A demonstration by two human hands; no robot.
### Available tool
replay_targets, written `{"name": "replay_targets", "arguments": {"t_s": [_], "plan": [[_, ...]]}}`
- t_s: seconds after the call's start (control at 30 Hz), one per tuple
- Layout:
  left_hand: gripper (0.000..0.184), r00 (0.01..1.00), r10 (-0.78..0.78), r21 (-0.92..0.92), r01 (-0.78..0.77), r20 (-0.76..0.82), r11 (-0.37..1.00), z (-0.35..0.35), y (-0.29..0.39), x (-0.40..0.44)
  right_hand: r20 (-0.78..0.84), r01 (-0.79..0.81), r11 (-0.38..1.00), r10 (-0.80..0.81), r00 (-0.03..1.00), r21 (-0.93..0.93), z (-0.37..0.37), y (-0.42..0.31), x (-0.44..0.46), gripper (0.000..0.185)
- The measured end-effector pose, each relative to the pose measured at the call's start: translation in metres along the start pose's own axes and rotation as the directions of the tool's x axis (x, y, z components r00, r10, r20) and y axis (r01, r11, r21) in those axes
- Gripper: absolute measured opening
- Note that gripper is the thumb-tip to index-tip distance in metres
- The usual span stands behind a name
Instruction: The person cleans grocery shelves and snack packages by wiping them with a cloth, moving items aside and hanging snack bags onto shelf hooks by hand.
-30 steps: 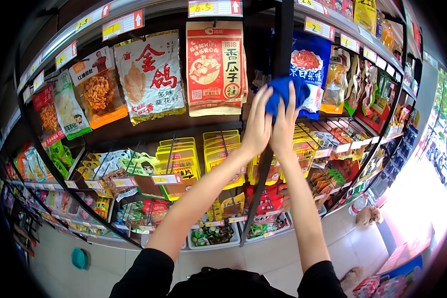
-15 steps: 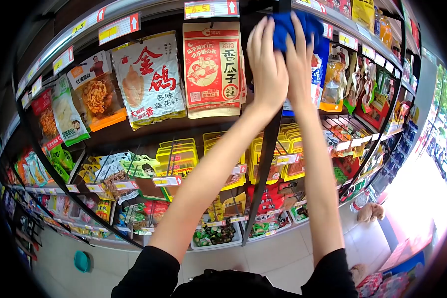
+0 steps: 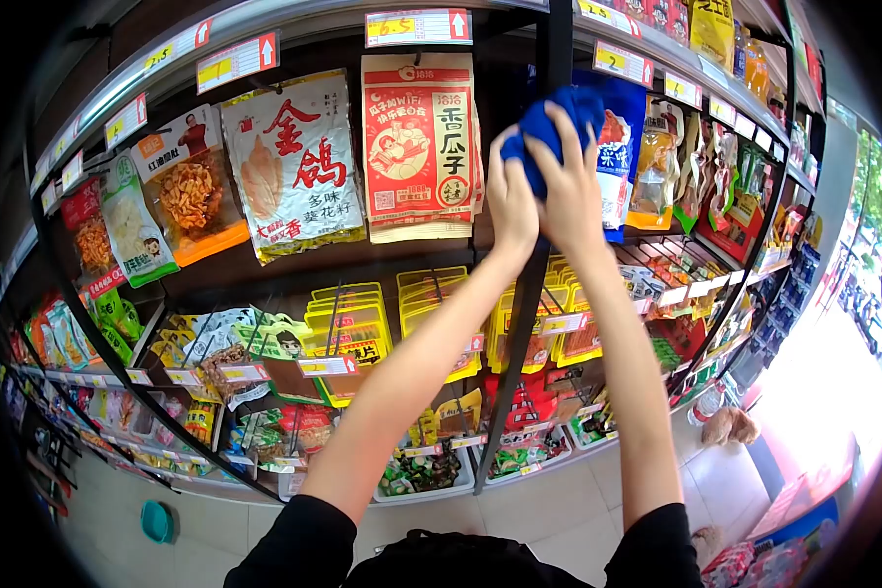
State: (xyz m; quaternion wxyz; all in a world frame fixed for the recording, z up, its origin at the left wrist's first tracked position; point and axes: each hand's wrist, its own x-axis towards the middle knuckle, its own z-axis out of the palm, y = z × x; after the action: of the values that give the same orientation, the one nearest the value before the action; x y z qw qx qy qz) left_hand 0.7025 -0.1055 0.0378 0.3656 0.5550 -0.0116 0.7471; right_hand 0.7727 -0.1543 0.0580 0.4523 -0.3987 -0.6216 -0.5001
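A bunched blue cloth [image 3: 551,127] lies between both of my hands, against the dark upright post [image 3: 525,318] of the shelf rack. My left hand [image 3: 514,201] grips its lower left side, fingers bent around it. On the cloth's right side, my right hand [image 3: 566,181] has its fingers pressed over the front. To the left hangs a red and cream sunflower seed packet [image 3: 418,147], just apart from my left hand. A blue and white snack bag [image 3: 617,157] hangs right of my right hand.
More bags hang at left, including a silver packet [image 3: 292,162]. Price tags line the shelf edge [image 3: 304,37] above. Lower down are yellow-framed packets [image 3: 348,333] and a white tray [image 3: 426,480] of small wrapped items. A teal basin [image 3: 157,521] stands on the floor.
Both hands and the blue cloth have moved down along the post, from shelf-edge height to beside the hanging packets. The price tag at right is now uncovered.
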Motion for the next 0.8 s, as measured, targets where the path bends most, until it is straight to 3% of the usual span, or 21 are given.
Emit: {"name": "replay_targets", "arguments": {"t_s": [0.27,0.4,0.53,0.7,0.77,0.8], "plan": [[0.041,0.972,-0.236,0.038,0.236,-0.004,0.971,-0.037,-0.025,-0.117,0.142,-0.222,0.967,0.204,0.969,0.126,-0.007,-0.035,-0.112,0.05],[0.043,0.995,-0.081,-0.023,0.082,0.054,0.996,-0.012,0.006,-0.061,0.076,-0.051,0.998,0.055,0.996,-0.048,-0.024,-0.025,-0.039,0.044],[0.042,0.998,0.049,-0.366,-0.03,0.044,0.93,0.045,0.024,0.054,-0.032,0.109,0.959,-0.121,0.992,-0.262,-0.031,0.01,0.079,0.038],[0.037,0.984,-0.083,-0.367,0.136,0.158,0.92,0.054,0.038,0.127,0.064,0.2,0.937,-0.19,0.98,-0.285,-0.023,0.031,0.12,0.042],[0.037,0.985,-0.074,-0.325,0.121,0.154,0.938,0.052,0.036,0.121,0.059,0.14,0.95,-0.129,0.99,-0.279,-0.018,0.031,0.114,0.044],[0.037,0.992,0.01,-0.266,0.024,0.125,0.964,0.052,0.032,0.118,0.005,0.107,0.955,-0.109,0.994,-0.278,-0.017,0.029,0.11,0.041]]}}
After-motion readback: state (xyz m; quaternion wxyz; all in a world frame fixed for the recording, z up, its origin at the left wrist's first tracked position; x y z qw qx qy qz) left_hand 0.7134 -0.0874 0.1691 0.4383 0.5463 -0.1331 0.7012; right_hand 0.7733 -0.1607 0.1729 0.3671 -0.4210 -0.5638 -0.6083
